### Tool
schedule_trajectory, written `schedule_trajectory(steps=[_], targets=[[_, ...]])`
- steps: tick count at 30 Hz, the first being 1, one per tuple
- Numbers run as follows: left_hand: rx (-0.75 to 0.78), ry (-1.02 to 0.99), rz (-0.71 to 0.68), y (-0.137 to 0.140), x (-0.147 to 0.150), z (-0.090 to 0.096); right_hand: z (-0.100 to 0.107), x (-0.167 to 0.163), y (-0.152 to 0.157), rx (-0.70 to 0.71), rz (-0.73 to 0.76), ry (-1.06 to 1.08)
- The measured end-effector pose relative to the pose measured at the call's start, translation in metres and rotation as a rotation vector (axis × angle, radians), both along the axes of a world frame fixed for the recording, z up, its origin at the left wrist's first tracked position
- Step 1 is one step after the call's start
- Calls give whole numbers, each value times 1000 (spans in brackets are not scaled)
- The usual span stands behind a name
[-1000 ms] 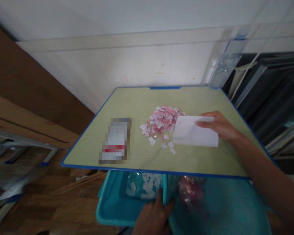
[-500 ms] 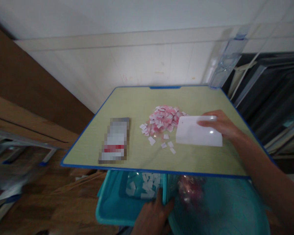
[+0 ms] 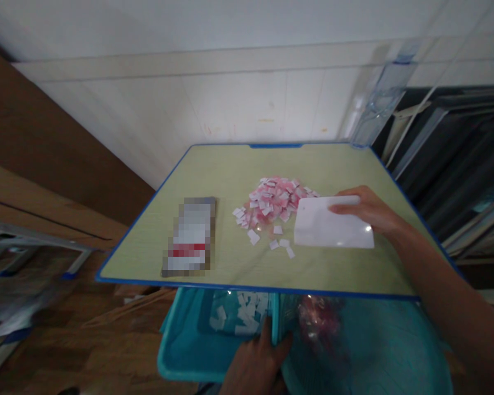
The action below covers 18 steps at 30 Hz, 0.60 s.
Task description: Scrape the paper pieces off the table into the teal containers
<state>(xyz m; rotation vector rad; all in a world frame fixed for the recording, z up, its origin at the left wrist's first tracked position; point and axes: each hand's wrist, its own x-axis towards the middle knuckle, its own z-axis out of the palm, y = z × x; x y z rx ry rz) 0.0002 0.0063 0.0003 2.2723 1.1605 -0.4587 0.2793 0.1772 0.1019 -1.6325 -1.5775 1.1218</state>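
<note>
My right hand (image 3: 364, 208) grips a white plastic scraper (image 3: 329, 225), thumb on its near face and fingers behind. The scraper stands tilted on the table, its left edge beside a heap of small pink and white pieces (image 3: 278, 197). Several loose white squares (image 3: 275, 244) lie in front of the heap. Below the table edge, my left hand (image 3: 257, 356) is closed on the rim where a teal tub (image 3: 173, 354) meets a round teal basket (image 3: 395, 345). White paper pieces (image 3: 247, 312) lie in the tub. Clear plastic with something red (image 3: 319, 318) is in the basket.
The folding table (image 3: 230, 164) has a blue edge. A pixelated flat packet (image 3: 191, 236) lies on its left side. A clear plastic bottle (image 3: 379, 104) stands at the back right corner. Dark panels (image 3: 456, 148) lean at the right, and a metal frame (image 3: 78, 263) stands on the left.
The view has shifted very slightly. Both hands keep their holds, and the scraper and the heap look almost the same.
</note>
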Motion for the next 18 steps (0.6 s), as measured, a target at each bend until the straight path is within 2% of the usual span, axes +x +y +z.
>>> schedule_trajectory(steps=[8, 14, 18], targets=[[-2, 7, -2, 0, 0, 1, 6, -1, -4, -5, -66, 59], [-12, 19, -4, 0, 3, 5, 2, -3, -3, 7, -73, 81], [-18, 22, -6, 1, 2, 5, 0, 0, 0, 45, -185, 76]])
